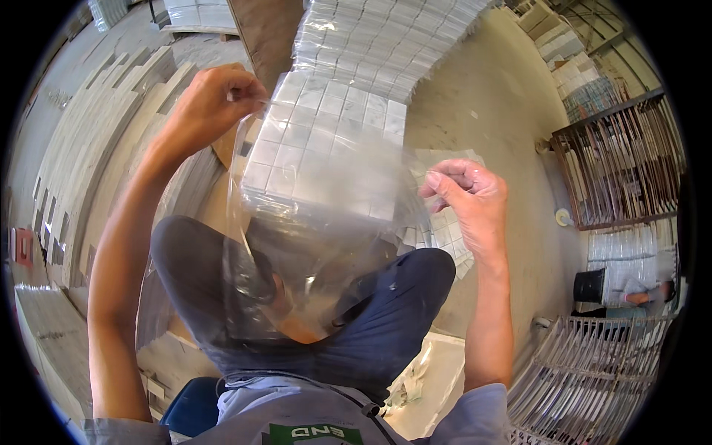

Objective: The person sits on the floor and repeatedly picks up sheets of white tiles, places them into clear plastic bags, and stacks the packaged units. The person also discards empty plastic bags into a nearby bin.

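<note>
A clear plastic bag [311, 256] is spread between my hands, its film hanging down in front of my knees. My left hand [222, 100] pinches the bag's upper left edge. On the other side my right hand [471, 196] has thumb and fingers closed at the film's right edge. Behind and partly under the film lies a sheet of white-grey square mosaic tiles [297, 126], its lower right part blurred by the plastic. Beyond it, a long row of film-wrapped tile sheets [371, 37] stretches away from me.
Long pale boards or slabs [89, 148] are stacked at the left. Loose tile sheets [452, 233] lie on the floor behind my right hand. Metal racks [619, 163] filled with thin panels stand at the right, where another person [641, 293] is partly visible. A blue stool [191, 408] shows below.
</note>
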Available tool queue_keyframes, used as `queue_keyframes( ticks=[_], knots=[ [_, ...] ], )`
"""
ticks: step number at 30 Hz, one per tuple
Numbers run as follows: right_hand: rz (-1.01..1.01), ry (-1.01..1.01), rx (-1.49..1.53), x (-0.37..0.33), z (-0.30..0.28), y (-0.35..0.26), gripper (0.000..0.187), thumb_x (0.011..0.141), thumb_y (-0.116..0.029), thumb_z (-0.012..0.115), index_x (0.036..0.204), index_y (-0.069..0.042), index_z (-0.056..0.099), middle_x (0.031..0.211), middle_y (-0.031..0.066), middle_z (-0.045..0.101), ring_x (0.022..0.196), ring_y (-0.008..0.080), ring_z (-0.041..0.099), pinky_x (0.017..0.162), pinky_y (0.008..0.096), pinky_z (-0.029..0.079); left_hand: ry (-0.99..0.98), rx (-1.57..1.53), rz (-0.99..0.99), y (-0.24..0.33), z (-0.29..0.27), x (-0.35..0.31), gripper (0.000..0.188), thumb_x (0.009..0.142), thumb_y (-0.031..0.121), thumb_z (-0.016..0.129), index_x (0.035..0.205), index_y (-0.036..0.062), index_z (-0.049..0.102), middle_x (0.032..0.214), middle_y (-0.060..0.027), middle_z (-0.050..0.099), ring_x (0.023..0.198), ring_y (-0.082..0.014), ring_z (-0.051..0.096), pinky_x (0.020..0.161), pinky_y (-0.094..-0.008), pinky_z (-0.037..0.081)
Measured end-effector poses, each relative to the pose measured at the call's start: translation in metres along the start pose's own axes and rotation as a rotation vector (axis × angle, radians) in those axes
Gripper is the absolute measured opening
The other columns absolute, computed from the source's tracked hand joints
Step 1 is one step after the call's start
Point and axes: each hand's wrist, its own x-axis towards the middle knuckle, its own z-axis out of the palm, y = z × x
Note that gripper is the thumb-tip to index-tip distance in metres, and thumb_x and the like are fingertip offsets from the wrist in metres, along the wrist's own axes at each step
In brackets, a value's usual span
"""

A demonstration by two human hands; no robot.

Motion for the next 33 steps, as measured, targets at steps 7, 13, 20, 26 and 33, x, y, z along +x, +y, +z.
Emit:
queue_keyframes(
  ticks=[7, 13, 20, 26, 33],
  knots=[
    [0.142, -0.045, 0.045, 0.053, 0.003, 0.048, 0.021, 0.083, -0.015, 0.073, 0.093, 0.002, 0.066, 0.078, 0.0089, 0.068, 0.071, 0.0164, 0.067, 0.061, 0.026, 0.051, -0.127, -0.323, -0.246, -0.075, 0.023, 0.03, 0.013, 0.079, 0.007, 0.065, 0.088, -0.003, 0.068, 0.077, -0.0047, 0.065, 0.076, -0.011, 0.061, 0.074, -0.0261, 0.048],
    [0.338, -0.051, 0.32, 0.1, -0.01, 0.117, 0.021, 0.083, -0.019, 0.075, 0.095, -0.005, 0.064, 0.079, 0.0048, 0.065, 0.073, 0.0148, 0.065, 0.063, 0.0258, 0.051, -0.229, -0.436, -0.348, -0.12, 0.063, 0.063, 0.017, 0.076, 0.003, 0.068, 0.092, -0.0034, 0.067, 0.073, -0.0036, 0.065, 0.069, -0.0107, 0.062, 0.069, -0.0235, 0.049],
    [0.443, 0.016, 0.564, 0.149, -0.016, 0.168, 0.018, 0.085, -0.016, 0.073, 0.097, -0.007, 0.064, 0.082, 0.0025, 0.065, 0.071, 0.0134, 0.064, 0.057, 0.0229, 0.048, -0.29, -0.653, -0.58, -0.157, 0.083, 0.082, 0.017, 0.08, 0.012, 0.072, 0.091, -0.0011, 0.067, 0.072, -0.0044, 0.064, 0.067, -0.011, 0.06, 0.065, -0.025, 0.048],
    [0.327, 0.209, 0.246, 0.198, 0.012, 0.179, 0.014, 0.086, -0.015, 0.071, 0.093, -0.005, 0.066, 0.076, 0.0001, 0.063, 0.064, 0.0088, 0.057, 0.053, 0.0212, 0.041, -0.13, -0.605, -0.643, -0.19, 0.106, 0.101, 0.012, 0.08, 0.012, 0.071, 0.081, 0.0013, 0.069, 0.07, -0.0041, 0.064, 0.063, -0.0111, 0.058, 0.059, -0.0263, 0.044],
    [0.184, 0.313, 0.025, 0.236, 0.012, 0.196, 0.017, 0.083, -0.011, 0.069, 0.094, 0.001, 0.067, 0.071, 0.0015, 0.062, 0.061, 0.0084, 0.055, 0.054, 0.0233, 0.041, 0.036, -0.236, -0.624, -0.192, 0.137, 0.126, 0.02, 0.072, 0.022, 0.076, 0.081, 0.0044, 0.073, 0.076, -0.0073, 0.068, 0.071, -0.0158, 0.063, 0.068, -0.0303, 0.049]
  ],
)
